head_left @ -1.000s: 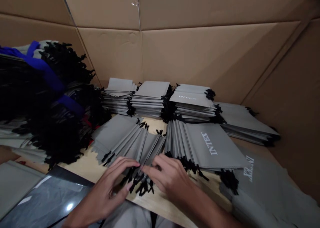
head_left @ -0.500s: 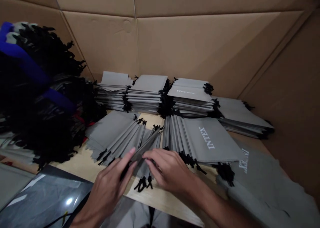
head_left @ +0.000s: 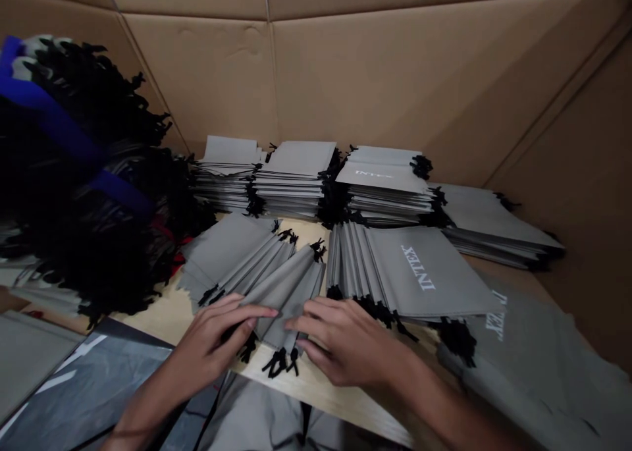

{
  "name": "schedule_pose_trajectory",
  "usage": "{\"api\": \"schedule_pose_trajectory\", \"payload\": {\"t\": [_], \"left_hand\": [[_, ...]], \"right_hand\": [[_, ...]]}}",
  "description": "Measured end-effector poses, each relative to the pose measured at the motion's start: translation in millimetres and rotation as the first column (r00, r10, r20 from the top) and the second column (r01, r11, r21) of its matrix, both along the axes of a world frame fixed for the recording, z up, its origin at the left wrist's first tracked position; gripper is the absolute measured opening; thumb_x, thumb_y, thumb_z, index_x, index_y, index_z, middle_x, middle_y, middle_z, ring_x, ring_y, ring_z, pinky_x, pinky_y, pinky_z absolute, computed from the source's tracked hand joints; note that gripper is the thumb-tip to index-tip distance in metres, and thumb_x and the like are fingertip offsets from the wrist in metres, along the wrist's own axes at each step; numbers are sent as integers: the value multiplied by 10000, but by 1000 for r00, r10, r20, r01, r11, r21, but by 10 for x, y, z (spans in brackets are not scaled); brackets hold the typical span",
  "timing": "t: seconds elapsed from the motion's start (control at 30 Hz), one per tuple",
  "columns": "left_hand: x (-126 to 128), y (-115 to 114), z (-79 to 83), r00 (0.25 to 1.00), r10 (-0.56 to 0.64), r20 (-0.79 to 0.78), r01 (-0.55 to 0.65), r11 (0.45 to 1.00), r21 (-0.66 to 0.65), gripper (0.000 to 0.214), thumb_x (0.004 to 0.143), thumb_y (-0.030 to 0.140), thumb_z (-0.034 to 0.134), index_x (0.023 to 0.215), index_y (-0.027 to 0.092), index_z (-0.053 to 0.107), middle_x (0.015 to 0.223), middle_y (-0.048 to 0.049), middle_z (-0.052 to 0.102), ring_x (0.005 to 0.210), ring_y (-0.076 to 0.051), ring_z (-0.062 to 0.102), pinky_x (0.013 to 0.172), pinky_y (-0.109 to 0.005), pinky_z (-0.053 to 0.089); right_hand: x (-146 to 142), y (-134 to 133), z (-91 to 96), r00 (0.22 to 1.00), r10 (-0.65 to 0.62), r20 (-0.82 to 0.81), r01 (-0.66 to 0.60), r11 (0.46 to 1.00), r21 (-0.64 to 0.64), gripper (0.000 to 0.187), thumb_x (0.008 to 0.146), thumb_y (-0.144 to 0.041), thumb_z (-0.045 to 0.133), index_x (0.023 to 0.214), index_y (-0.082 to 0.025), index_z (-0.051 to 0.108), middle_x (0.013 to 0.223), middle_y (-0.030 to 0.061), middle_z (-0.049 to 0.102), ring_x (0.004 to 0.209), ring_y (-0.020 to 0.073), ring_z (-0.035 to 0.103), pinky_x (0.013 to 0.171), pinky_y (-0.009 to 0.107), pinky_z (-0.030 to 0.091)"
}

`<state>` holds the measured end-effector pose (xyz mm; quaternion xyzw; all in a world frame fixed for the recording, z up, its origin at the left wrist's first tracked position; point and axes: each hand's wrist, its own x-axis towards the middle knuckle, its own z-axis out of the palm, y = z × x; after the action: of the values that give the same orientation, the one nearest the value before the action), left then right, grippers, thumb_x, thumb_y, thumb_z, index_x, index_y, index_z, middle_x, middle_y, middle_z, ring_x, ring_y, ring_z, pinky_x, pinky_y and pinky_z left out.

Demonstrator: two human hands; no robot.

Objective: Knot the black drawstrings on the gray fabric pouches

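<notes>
Several flat grey pouches with black drawstring ends lie in a loose fan between my hands. My left hand [head_left: 224, 332] is closed on the lower end of a grey drawstring pouch [head_left: 284, 276], index finger stretched along it and thumb below. Its far end rises toward black cord ends. Close by, my right hand [head_left: 340, 339] has bent fingers at the edge of the neighbouring drawstring pouch [head_left: 286, 332]; the fingertips partly hide what they grip. Black cord knots [head_left: 280, 363] stick out below, near the table's front edge.
Stacked grey pouches [head_left: 301, 158] line the back against a cardboard wall [head_left: 395, 76]. A fanned row of INTEX pouches [head_left: 419, 266] lies right. At left stands a tall heap of black-corded pouches [head_left: 89, 174] with a blue strap [head_left: 64, 122]. Clear plastic [head_left: 103, 378] covers something front left.
The pouch that stood tilted up between my hands has come down flatter onto the fan. My left hand has shifted slightly left and its index finger now stretches across the pouch.
</notes>
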<state>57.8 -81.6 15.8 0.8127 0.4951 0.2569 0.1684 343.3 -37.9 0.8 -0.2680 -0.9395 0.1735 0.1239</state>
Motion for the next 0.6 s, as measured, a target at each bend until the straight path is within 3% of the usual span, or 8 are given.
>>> {"api": "schedule_pose_trajectory", "payload": {"t": [0.2,0.27,0.37,0.47,0.6], "left_hand": [[-26,-21,-20,1000,14,15,-13,999,-38,324,1112,275,572,1291,345,832,1029,3,864,956,-204,763,854,-264,577],[-29,-33,-30,1000,24,18,-23,999,-42,321,1110,278,569,1283,337,833,1025,-5,865,921,-205,769,805,-261,589],[-33,-36,-45,999,52,8,-51,996,-67,257,1068,315,666,1271,332,823,1026,-5,861,830,-198,767,695,-251,590],[-35,-31,-63,998,64,11,-64,996,-59,245,1032,317,730,1260,332,818,1066,-6,873,851,-204,784,726,-262,613],[-49,-21,-70,991,106,81,-98,991,-89,233,1069,329,659,1216,323,840,1059,-15,889,719,-182,775,466,-211,505]], "right_hand": [[-23,-7,-74,1000,-1,0,1,994,108,270,1161,-348,610,1417,-313,688,1104,-16,764,985,189,724,795,325,457],[-49,-7,-101,1000,-13,-3,13,992,129,273,1161,-349,618,1423,-311,684,1075,-24,763,966,187,730,768,329,460],[-81,-4,-118,1000,2,8,-3,993,120,290,1134,-266,659,1422,-297,674,1059,-27,760,963,190,734,747,334,457],[-90,-1,-117,1000,13,15,-14,996,87,316,1101,-153,664,1383,-294,685,1063,-30,763,965,179,735,746,327,451],[-83,3,-111,1000,9,-19,-8,998,59,289,1088,-127,659,1321,-295,696,1053,-41,759,950,169,724,739,318,425]]}}
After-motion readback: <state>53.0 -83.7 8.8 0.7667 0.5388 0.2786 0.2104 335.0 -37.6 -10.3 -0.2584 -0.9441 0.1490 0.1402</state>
